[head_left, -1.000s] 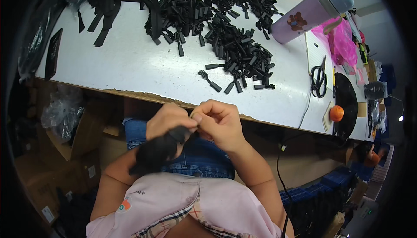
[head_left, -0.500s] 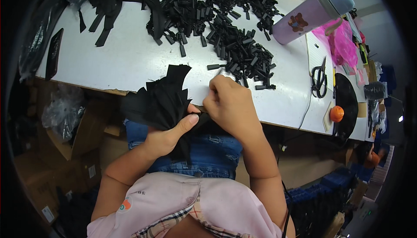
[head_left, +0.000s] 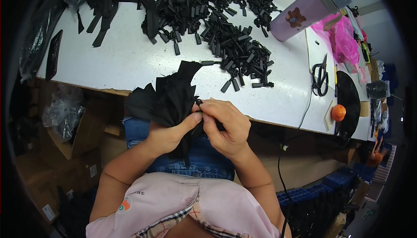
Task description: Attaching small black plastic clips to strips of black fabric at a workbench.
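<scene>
Pinching one fanned bundle of black strips (head_left: 167, 99), two hands, left (head_left: 169, 131) and right (head_left: 226, 127), meet below one white surface (head_left: 130, 59).

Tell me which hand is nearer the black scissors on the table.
Right. The right hand sits at the table's front edge, below and left of the scissors; the left hand, gripping the fanned black strips, is farther left.
</scene>
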